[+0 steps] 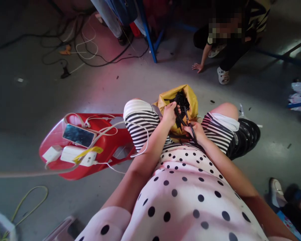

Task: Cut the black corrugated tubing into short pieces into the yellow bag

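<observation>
Between my knees sits a yellow bag (193, 100), its mouth open around a heap of small black pieces (182, 99). My left hand (170, 113) is closed over the bag's near left side, pinching a dark strip-like piece (178, 115). My right hand (196, 131), to the right and a little nearer to me, is closed around a black-handled tool (192, 130) that looks like scissors or snips. Its narrow end points up toward the black pieces, close to my left fingers. Exactly where the tool meets the strip is too small to tell.
Left of me, a red plastic stool (72, 174) holds a phone (79, 135), a white power strip (74, 156) and cables. A person (225, 43) crouches ahead, one hand on the floor. Black cables (110, 62) lie at far left. A black stool (245, 137) stands right.
</observation>
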`<state>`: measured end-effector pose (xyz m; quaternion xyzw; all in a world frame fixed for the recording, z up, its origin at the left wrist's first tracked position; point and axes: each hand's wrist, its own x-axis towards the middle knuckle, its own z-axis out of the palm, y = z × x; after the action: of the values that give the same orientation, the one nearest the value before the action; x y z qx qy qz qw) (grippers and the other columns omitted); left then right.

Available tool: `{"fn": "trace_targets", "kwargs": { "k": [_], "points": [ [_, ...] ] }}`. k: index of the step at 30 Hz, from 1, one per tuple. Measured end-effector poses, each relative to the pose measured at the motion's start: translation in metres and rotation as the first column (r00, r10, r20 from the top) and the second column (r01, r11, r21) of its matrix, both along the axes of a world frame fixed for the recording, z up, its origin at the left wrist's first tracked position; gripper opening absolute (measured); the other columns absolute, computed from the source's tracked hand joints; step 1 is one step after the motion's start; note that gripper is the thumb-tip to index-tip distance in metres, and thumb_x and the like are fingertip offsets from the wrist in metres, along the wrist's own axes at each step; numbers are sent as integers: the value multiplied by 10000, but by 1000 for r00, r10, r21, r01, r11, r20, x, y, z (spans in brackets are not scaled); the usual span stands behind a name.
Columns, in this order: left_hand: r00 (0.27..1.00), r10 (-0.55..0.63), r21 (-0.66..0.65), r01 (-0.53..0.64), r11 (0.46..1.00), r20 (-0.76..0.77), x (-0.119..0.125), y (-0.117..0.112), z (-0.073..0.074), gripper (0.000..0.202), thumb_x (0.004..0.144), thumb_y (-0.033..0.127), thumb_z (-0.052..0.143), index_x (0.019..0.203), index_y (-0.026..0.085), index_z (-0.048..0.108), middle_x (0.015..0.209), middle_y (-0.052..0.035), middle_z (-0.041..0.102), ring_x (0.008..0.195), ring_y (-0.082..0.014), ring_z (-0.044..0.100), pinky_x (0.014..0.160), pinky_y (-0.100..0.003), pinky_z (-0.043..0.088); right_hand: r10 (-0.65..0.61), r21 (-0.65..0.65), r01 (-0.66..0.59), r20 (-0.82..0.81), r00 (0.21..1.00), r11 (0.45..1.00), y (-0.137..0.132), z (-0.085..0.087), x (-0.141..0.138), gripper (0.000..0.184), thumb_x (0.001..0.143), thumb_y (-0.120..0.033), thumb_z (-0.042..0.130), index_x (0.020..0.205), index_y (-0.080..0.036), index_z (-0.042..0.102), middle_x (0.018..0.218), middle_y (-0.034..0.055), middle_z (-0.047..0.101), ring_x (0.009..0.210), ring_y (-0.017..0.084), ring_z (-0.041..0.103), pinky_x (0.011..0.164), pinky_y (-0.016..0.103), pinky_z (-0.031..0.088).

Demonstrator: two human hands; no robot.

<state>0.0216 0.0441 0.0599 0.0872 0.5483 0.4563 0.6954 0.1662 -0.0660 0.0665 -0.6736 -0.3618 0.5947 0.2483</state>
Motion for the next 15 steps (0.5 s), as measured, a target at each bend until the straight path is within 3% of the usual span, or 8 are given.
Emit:
{"fn": "trace_targets", "kwargs": {
  "k": [3,6,8,12,15],
  "points": [
    [997,-76,79,77,994,-19,3,-11,19,135,1128,218,652,999,181,666,744,56,609,562,-56,545,573,-184,459,-70,-6,70,-44,997,998,3,6,-4,592,692,-751,935,705,-261,603,609,13,668,535,189,618,522,319,508],
    [991,-123,125,128,984,-48,0,-18,30,57,1118,236,677,1080,194,670,767,53,629,593,-69,582,590,-188,491,-45,27,47,-46,998,999,6,9,-7,635,689,-808,912,688,-265,583,602,14,650,536,186,590,530,325,479],
    [990,-133,144,139,980,-48,-3,-20,33,71,1107,260,701,1097,202,661,740,67,586,562,-62,541,560,-178,460,-15,69,16,-11,1000,998,8,9,-6,656,722,-847,865,681,-267,563,610,20,649,554,186,582,545,325,465],
    [987,-151,134,156,979,-46,-10,-25,34,161,1080,296,741,1053,221,601,673,104,473,457,-31,361,463,-157,277,42,79,-52,126,991,996,14,7,3,672,747,-904,794,728,-266,582,630,22,647,575,192,568,542,318,426],
    [980,-183,151,193,970,-77,-16,-29,37,222,1060,290,760,1045,239,545,666,111,475,442,-26,341,452,-148,222,146,55,-157,173,974,986,20,10,12,675,757,-914,773,765,-259,608,648,11,628,583,182,536,541,308,379]
  ]
}}
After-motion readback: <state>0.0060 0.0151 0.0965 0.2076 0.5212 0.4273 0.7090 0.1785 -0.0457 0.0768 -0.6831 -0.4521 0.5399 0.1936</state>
